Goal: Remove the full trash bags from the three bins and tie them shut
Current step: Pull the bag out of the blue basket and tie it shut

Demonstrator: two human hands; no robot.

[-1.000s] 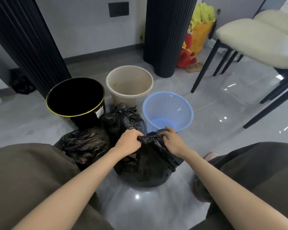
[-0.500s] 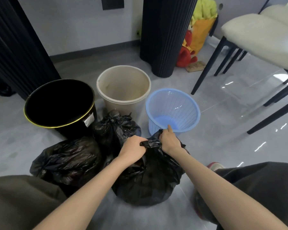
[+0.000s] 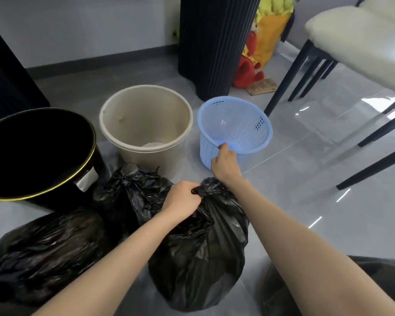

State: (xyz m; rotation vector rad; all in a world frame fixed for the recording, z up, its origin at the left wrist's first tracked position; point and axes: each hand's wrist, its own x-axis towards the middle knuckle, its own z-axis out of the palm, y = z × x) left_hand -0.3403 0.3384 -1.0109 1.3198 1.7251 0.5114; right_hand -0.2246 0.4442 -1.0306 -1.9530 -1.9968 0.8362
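Note:
Three black trash bags lie on the grey floor. My left hand (image 3: pixel 181 202) grips the gathered neck of the nearest bag (image 3: pixel 201 254). A second bag (image 3: pixel 130 190) with a bunched top sits just behind it, and a third bag (image 3: pixel 43 249) lies at the lower left. My right hand (image 3: pixel 225 161) holds the near rim of the blue mesh bin (image 3: pixel 235 128), which tilts toward me. The beige bin (image 3: pixel 144 124) and the black bin (image 3: pixel 35 153) with a gold rim stand upright beside it. No bin has a bag in it.
A dark ribbed column (image 3: pixel 214 44) rises behind the bins, with a red and yellow plush toy (image 3: pixel 258 51) next to it. Black chair legs (image 3: pixel 287 76) and cream cushions (image 3: pixel 360 39) fill the right side. Another dark ribbed panel (image 3: pixel 7 80) stands at far left.
My right hand let go of the nearest bag's neck and moved forward onto the blue bin's rim, tilting the bin. My left hand keeps its grip on the bag.

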